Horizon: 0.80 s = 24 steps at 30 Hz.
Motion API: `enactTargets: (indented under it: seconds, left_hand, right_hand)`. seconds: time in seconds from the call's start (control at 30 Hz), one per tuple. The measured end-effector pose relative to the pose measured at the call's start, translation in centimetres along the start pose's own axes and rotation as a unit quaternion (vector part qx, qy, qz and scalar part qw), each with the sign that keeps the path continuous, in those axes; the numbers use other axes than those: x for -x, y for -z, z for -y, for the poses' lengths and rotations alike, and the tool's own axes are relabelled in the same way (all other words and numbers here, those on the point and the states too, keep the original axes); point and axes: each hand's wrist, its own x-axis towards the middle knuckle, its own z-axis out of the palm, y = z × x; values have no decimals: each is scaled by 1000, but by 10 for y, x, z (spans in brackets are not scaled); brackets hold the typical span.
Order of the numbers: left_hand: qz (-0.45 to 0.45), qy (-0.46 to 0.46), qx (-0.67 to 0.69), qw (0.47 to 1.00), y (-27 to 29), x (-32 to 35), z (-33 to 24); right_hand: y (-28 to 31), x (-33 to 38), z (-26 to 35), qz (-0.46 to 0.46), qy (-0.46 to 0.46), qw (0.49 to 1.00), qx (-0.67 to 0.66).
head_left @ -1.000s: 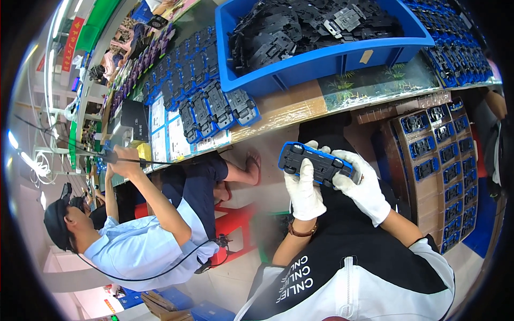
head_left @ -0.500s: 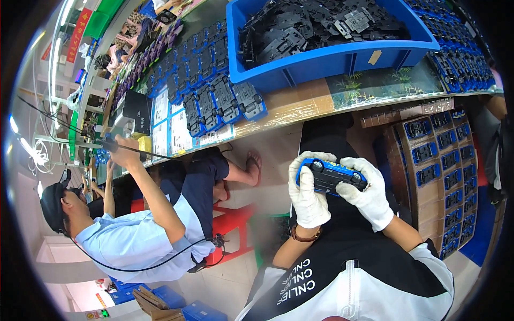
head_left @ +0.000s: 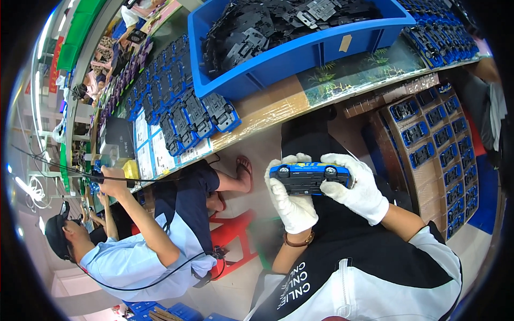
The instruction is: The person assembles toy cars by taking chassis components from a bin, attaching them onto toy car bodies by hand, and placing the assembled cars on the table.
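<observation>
A blue toy car (head_left: 306, 181) with a black underside is held over my lap, its side and two wheels facing up toward me. My left hand (head_left: 292, 200), in a white glove, is closed around the car's left end. The white-gloved right hand (head_left: 357, 190) grips the other end, with its thumb lying on the black base. The fingers behind the car are partly hidden.
On the bench ahead stands a blue bin (head_left: 305, 56) heaped with black plastic chassis parts (head_left: 251, 40). Rows of upturned blue cars (head_left: 195, 120) lie left of it. A cardboard tray of cars (head_left: 433, 139) is at my right. A co-worker (head_left: 134, 241) sits at left on a red stool (head_left: 233, 241).
The car has turned from a slant to nearly level, showing more of its side and wheels. Both hands stay on it. The whole scene has shifted somewhat left in view.
</observation>
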Motion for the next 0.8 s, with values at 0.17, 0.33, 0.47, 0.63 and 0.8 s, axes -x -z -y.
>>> enactTargets:
  seconds: [0.17,0.33,0.47,0.63,0.8]
  left_hand:
    - [2,50,-29,998,2,7,4]
    - [14,42,-67,997,9,-5,4]
    - [-22,66,-145,987,1,-2,0]
    - [-36,21,-122,992,20,4,-8]
    - [-138,-121,-171,968,45,-36,-79]
  right_hand:
    - [-1,-1,-3,15,-13,999,-27]
    - [-10,-1,-11,-7,-17,998,-56]
    - [-17,-9,-3,-9,-96,984,-148]
    - [-29,-10,-5,54,-78,988,-125]
    - [-16,-10,-11,21,-60,996,-61]
